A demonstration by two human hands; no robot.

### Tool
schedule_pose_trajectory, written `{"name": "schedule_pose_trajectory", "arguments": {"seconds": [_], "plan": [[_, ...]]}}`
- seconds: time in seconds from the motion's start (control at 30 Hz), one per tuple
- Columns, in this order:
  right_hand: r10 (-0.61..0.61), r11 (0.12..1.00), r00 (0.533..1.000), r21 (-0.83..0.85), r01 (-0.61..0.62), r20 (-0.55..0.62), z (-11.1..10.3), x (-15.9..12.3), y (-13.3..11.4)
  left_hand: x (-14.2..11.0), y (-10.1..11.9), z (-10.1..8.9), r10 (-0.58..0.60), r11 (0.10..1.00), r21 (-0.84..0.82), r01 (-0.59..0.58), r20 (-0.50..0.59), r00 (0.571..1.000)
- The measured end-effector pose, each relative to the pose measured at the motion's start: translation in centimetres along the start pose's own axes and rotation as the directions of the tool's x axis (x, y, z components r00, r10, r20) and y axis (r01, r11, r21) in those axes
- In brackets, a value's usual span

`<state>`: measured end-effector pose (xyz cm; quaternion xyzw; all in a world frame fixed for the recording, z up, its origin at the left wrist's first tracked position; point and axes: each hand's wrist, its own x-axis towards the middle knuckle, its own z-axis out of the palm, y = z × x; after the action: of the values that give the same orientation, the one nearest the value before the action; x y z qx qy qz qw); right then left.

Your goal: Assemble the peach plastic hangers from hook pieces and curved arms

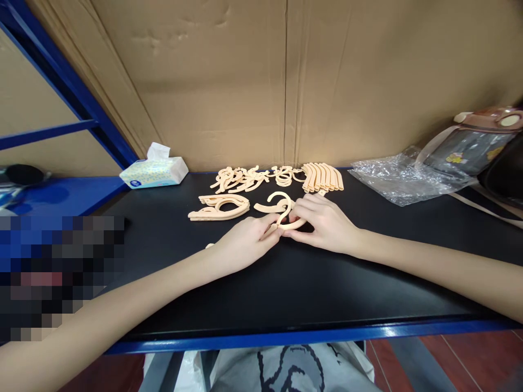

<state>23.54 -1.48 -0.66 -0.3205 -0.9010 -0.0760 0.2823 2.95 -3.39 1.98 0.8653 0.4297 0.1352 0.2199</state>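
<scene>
Both hands meet at a beige plastic clothes hanger (290, 206), held just above the black table with its hook curving upward. My left hand (249, 239) pinches it near the base of the hook. On the other side, my right hand (327, 220) has its fingers closed around the curved arm; they partly hide the joint. Just behind the hands lies a loose curved hanger arm (265, 208). Left of them rests a stack of folded hangers (220, 215). A small beige piece shows partly behind my left wrist.
Along the back lie a pile of hanger parts (241, 178), several hooks (284, 175) and a row of hanger arms (322, 177). A tissue pack (155, 171) stands back left. Clear plastic wrap (402, 177) and a bottle (469, 144) are at right. Cardboard (212, 81) backs the table.
</scene>
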Motion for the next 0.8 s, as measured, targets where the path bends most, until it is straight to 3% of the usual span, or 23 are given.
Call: {"name": "schedule_pose_trajectory", "arguments": {"seconds": [0.47, 0.8], "plan": [[0.010, 0.998, 0.996, -0.065, -0.016, -0.090, 0.08, -0.09, 0.26, 0.35, -0.75, 0.13, -0.019, 0.996, -0.086, 0.022, 0.034, 0.999], [0.030, 0.994, 0.999, -0.101, -0.031, -0.011, 0.04, -0.14, 0.27, 0.45, -0.65, 0.09, -0.009, 0.996, -0.089, 0.012, 0.026, 1.000]]}}
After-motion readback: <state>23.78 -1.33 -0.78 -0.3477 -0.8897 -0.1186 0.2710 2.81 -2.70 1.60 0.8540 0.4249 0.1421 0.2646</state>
